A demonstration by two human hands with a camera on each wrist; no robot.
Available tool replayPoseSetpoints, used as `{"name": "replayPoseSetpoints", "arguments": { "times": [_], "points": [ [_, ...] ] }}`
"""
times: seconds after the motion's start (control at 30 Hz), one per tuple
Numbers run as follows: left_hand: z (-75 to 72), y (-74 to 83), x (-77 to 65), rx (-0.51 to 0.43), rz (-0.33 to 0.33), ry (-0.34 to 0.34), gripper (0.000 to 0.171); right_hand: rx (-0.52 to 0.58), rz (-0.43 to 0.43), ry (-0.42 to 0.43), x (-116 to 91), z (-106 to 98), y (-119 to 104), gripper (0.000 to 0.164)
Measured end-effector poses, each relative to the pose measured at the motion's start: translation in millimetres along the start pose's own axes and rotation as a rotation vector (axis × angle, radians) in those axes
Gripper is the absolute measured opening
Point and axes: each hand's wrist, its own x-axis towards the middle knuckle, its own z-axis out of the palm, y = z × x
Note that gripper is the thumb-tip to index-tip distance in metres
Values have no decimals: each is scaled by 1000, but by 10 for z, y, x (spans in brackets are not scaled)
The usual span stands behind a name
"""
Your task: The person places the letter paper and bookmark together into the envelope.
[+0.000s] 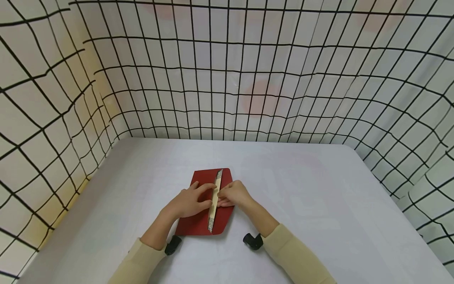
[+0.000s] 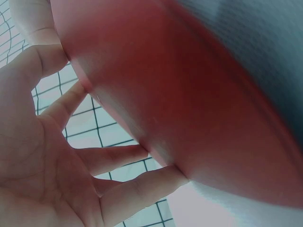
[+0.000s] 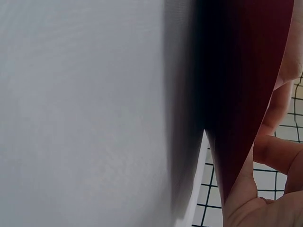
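Observation:
A red paper envelope lies on the table with a narrow pale strip running along it, grey and speckled at both ends. What the strip is made of cannot be made out. From the left, my left hand rests on the envelope, its thumb and index fingertip at the strip's left edge. The left wrist view shows spread, mostly straight fingers touching the red paper. My right hand pinches at the strip's right side with curled fingers; the exact contact is hidden. In the right wrist view, its fingers are beside the red edge.
A white-covered table spreads around the envelope. Black grid netting stands along the back and both sides, with pale cloth behind it. A black wrist device sits by the right sleeve, another by the left.

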Motion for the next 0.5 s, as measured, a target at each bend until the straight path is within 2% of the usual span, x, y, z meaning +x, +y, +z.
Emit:
{"name": "replayPoseSetpoints", "arguments": {
  "times": [0.5],
  "points": [
    [8, 3, 0, 11, -7, -3, 48, -32, -27, -32, 28, 62, 29, 10]
  ]
}}
